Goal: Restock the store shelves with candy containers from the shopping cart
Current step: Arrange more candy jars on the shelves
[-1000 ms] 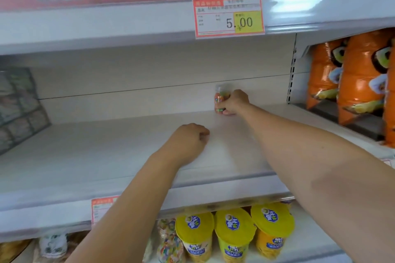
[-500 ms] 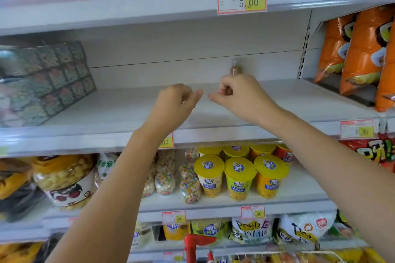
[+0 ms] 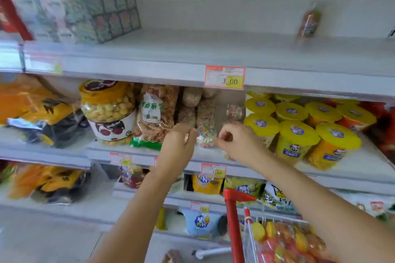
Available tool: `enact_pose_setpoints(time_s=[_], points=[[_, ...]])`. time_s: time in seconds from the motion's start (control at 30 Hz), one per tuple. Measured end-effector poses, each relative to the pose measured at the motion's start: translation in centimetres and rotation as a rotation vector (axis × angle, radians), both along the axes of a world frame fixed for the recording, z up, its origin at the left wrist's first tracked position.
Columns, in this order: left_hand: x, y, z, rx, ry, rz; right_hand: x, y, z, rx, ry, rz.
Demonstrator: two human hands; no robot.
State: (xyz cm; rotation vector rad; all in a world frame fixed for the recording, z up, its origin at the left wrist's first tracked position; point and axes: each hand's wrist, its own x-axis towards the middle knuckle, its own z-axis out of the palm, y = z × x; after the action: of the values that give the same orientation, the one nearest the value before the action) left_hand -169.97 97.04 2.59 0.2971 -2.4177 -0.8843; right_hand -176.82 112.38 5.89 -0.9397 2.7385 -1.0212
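Broadly, the upper shelf [image 3: 181,53] lies mostly bare. Open board runs from a patterned box [image 3: 85,6] at its left end to the right border of view, and a price tag [image 3: 224,77] hangs on its front lip. Low at right, the shopping cart [image 3: 234,215] shows its red handle post and wire edge, with blurred yellow-capped candy containers [image 3: 284,241] inside. Both arms reach up before the middle shelf [image 3: 359,168]. The left hand [image 3: 179,145] and right hand [image 3: 237,143] are near each other but apart, fingers loosely curled, holding nothing. One small candy bottle [image 3: 308,23], blurred, stands alone and upright, far back at the upper shelf's right.
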Motion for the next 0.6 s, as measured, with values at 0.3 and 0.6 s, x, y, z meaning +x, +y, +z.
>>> enact_pose_setpoints(time_s=[0.3,0.6], points=[[-4.6,-3.2,-6.0,-0.222,-0.107,-0.072,-9.3,-6.0,-3.4,0.175,0.167,-0.232],[-8.0,-3.5,-3.6,-0.139,-0.113,-0.023,-16.4,-11.2,-1.7,0.803,0.190,-0.230]])
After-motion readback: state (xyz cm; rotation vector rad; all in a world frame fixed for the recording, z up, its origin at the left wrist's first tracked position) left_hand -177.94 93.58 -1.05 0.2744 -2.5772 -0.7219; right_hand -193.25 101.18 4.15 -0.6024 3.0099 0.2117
